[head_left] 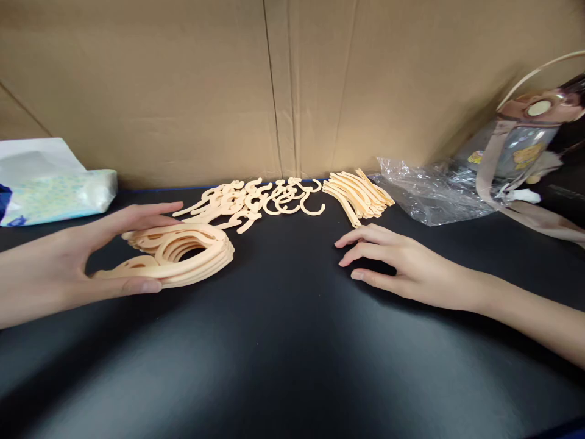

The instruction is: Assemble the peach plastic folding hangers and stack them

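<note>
At the left, my left hand (pixel 109 250) grips a stack of cream-coloured curved plastic pieces (pixel 201 268), thumb along the near side and fingers along the far side. My right hand (pixel 393 262) hovers low over or rests on the black table, fingers spread and nothing between them. Beyond the stack lies a loose pile of cream hook-shaped pieces (pixel 247 201). A bundle of slim cream strips (pixel 361 192) lies just beyond my right fingertips, its near end close to them.
A pack of tissues (pixel 59 189) lies at the far left. Clear crumpled plastic (pixel 425 192) and a strapped bottle (pixel 525 140) are at the right back. A cardboard wall (pixel 183 91) stands behind the black table (pixel 283 353).
</note>
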Demonstrator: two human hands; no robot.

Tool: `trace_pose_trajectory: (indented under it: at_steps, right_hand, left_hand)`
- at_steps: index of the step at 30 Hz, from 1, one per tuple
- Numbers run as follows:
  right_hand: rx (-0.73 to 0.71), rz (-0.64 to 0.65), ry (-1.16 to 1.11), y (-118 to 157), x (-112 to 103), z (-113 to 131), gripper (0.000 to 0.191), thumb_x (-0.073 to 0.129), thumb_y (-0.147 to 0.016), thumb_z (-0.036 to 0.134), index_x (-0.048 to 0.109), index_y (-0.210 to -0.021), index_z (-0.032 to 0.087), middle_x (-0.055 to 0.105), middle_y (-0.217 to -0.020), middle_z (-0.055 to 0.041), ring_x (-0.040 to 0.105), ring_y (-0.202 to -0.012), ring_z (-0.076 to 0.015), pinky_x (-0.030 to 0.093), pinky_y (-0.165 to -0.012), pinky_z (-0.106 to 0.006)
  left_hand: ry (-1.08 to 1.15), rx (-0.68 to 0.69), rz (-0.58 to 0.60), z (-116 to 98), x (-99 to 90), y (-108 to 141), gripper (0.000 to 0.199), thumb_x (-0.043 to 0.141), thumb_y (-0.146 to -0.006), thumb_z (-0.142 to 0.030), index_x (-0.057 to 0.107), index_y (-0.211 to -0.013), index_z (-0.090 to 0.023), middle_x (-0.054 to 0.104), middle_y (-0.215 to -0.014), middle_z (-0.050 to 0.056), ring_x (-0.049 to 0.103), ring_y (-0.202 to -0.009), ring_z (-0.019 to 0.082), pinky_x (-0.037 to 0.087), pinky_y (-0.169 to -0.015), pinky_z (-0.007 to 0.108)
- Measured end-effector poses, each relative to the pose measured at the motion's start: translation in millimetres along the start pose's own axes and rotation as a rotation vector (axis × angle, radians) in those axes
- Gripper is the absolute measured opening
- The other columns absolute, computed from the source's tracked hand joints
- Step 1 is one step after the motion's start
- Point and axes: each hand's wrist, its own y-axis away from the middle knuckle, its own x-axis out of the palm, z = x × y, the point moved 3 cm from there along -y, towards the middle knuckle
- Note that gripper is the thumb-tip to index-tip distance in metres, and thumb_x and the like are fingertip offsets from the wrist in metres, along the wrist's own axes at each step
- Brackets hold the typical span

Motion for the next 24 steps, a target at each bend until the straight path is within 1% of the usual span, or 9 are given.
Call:
trace_pose_trajectory:
  at_steps: [3,6,9,13,15,17,21,24]
  right_hand:
    - [-0.003,0.005,-0.001,0.0,-0.2,0.1,0.019,0.052,-0.097,0.031,0.065,-0.107,0.022,0.058,-0.129,-0.0086,0.055,-0.121,-0.0195,0.045,-0.103,-0.035]
    - [-0.001,0.011,-0.003,0.2,0.1,-0.3,0.019,0.051,-0.097,0.031,0.064,-0.108,0.022,0.057,-0.13,-0.0085,0.054,-0.122,-0.0192,0.044,-0.103,-0.034]
    - [-0.002,0.013,-0.001,0.8,0.1,-0.6,0.019,0.051,-0.098,0.031,0.064,-0.108,0.023,0.057,-0.131,-0.0081,0.054,-0.122,-0.0194,0.044,-0.103,-0.034]
    - [-0.002,0.01,-0.002,1.7,-0.2,-0.6,0.018,0.052,-0.097,0.031,0.064,-0.108,0.023,0.057,-0.13,-0.0079,0.054,-0.122,-0.0189,0.044,-0.104,-0.034]
    - [-0.004,0.006,0.0,1.7,-0.2,-0.6,0.018,0.052,-0.097,0.031,0.064,-0.108,0.023,0.057,-0.13,-0.0079,0.054,-0.122,-0.0185,0.044,-0.104,-0.033]
    - [-0.004,0.006,0.001,1.3,-0.1,-0.9,0.018,0.052,-0.098,0.031,0.064,-0.108,0.023,0.057,-0.13,-0.0076,0.054,-0.121,-0.0181,0.043,-0.104,-0.033]
    - [-0.004,0.007,0.002,0.6,0.1,-1.1,0.018,0.052,-0.098,0.031,0.064,-0.108,0.023,0.057,-0.13,-0.0077,0.054,-0.121,-0.018,0.043,-0.103,-0.033]
    - [-0.01,0.002,-0.006,0.6,-0.5,0.9,0.018,0.053,-0.098,0.032,0.063,-0.11,0.022,0.057,-0.129,-0.0079,0.054,-0.121,-0.0184,0.043,-0.103,-0.033]
  left_hand:
    - [0.021,0.012,-0.028,-8.0,-1.3,1.1,0.086,0.062,-0.066,-0.082,0.048,-0.135,-0.032,0.061,-0.131,-0.008,0.059,-0.121,0.033,0.041,-0.102,0.063]
    - [0.022,0.024,-0.022,-11.1,-1.0,2.1,0.086,0.059,-0.066,-0.084,0.048,-0.133,-0.032,0.06,-0.129,-0.01,0.058,-0.121,0.033,0.038,-0.102,0.064]
    - [-0.003,0.046,-0.019,-11.3,-0.1,2.6,0.087,0.055,-0.066,-0.083,0.044,-0.137,-0.034,0.06,-0.128,-0.012,0.059,-0.119,0.031,0.04,-0.099,0.062]
    - [-0.055,0.078,-0.038,-11.6,0.5,2.8,0.073,0.051,-0.077,-0.069,0.04,-0.14,-0.034,0.059,-0.13,-0.012,0.058,-0.119,0.027,0.041,-0.098,0.054]
    - [-0.081,0.094,-0.06,-11.2,0.5,2.9,0.069,0.05,-0.078,-0.067,0.042,-0.138,-0.035,0.059,-0.131,-0.013,0.059,-0.117,0.025,0.042,-0.097,0.052]
    - [-0.093,0.119,-0.075,-9.6,1.2,2.9,0.073,0.051,-0.074,-0.071,0.044,-0.137,-0.035,0.057,-0.134,-0.013,0.06,-0.116,0.025,0.042,-0.096,0.051]
    - [-0.099,0.144,-0.082,-1.5,3.8,3.2,0.089,0.053,-0.064,-0.082,0.043,-0.139,-0.035,0.058,-0.135,-0.01,0.062,-0.115,0.027,0.045,-0.094,0.052]
    - [-0.08,0.123,-0.089,-2.3,3.0,3.3,0.097,0.051,-0.062,-0.086,0.039,-0.143,-0.034,0.062,-0.131,-0.008,0.063,-0.113,0.029,0.046,-0.095,0.056]
